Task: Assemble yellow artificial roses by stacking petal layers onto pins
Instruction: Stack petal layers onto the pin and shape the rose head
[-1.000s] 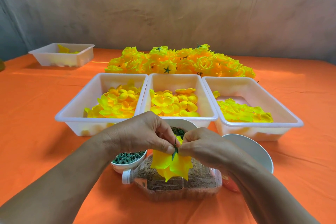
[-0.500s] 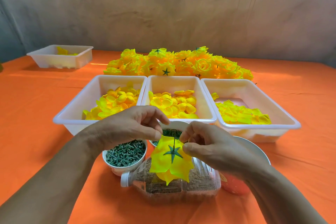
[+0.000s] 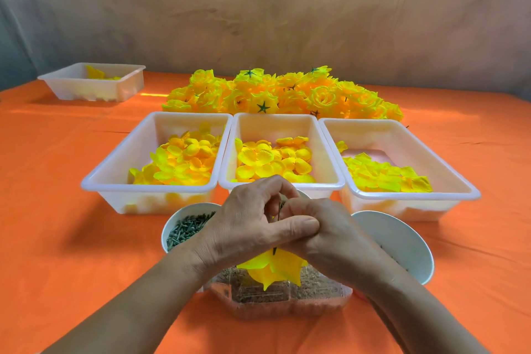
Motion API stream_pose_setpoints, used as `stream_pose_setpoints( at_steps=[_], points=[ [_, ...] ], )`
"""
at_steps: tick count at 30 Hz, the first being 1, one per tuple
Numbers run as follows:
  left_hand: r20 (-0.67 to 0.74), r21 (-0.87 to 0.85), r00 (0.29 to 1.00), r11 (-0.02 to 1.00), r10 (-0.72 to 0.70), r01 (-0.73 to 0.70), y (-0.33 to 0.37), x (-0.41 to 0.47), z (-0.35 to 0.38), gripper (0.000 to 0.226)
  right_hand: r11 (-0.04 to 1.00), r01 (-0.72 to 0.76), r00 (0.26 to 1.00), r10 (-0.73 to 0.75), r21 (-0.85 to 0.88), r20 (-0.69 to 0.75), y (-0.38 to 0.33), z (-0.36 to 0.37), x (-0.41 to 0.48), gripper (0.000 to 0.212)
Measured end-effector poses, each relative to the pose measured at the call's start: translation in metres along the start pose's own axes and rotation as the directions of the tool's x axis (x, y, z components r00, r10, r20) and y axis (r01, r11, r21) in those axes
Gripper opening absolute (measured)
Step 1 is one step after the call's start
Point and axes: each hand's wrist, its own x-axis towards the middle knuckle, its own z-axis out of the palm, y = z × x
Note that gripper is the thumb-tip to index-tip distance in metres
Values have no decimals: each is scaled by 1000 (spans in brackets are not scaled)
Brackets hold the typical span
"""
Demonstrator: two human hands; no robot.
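Note:
Low in the middle, my left hand and my right hand are pressed together around a thin pin that stands up between the fingers. Yellow petal layers hang below both hands, over a clear plastic bottle lying on its side with brown filling. My left thumb lies across the right hand's fingers. Three white tubs hold loose yellow petals: left tub, middle tub, right tub. A heap of finished yellow roses lies behind them.
A white bowl of green pins stands left of my hands, and another white bowl stands to the right. A smaller white tub sits at the far left back. An orange cloth covers the table.
Both hands have closed together over the flower, hiding the green star sepal that showed half a second ago. The petal stack now hangs lower beneath the hands.

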Motion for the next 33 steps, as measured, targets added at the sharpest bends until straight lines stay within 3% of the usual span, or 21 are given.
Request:
stream_pose_setpoints(
  at_steps=[4,9,18,23,26,29,33],
  points=[
    [-45,129,994,988,95,-88,-2,-2,6,49,996,58,998,-59,62,4,2,1,0,20],
    [-55,153,986,977,157,-147,-3,-6,11,42,993,72,997,-70,92,-24,7,5,-1,23],
    [-96,126,986,985,134,-122,-7,-5,16,44,978,80,997,-78,193,-20,12,8,0,8],
    [-102,116,988,988,112,-100,-14,-6,22,45,985,46,999,-42,166,-28,14,13,-2,5],
    [-50,37,993,994,103,-101,-15,-5,18,43,992,35,999,-32,119,-31,14,12,-2,4],
    [-9,-238,1000,971,-2,0,-16,-1,3,49,985,-12,999,3,174,51,13,5,-2,6],
    [-78,-226,997,974,11,-28,-26,5,-12,73,962,-62,989,24,267,143,14,-6,-5,23]
  ],
)
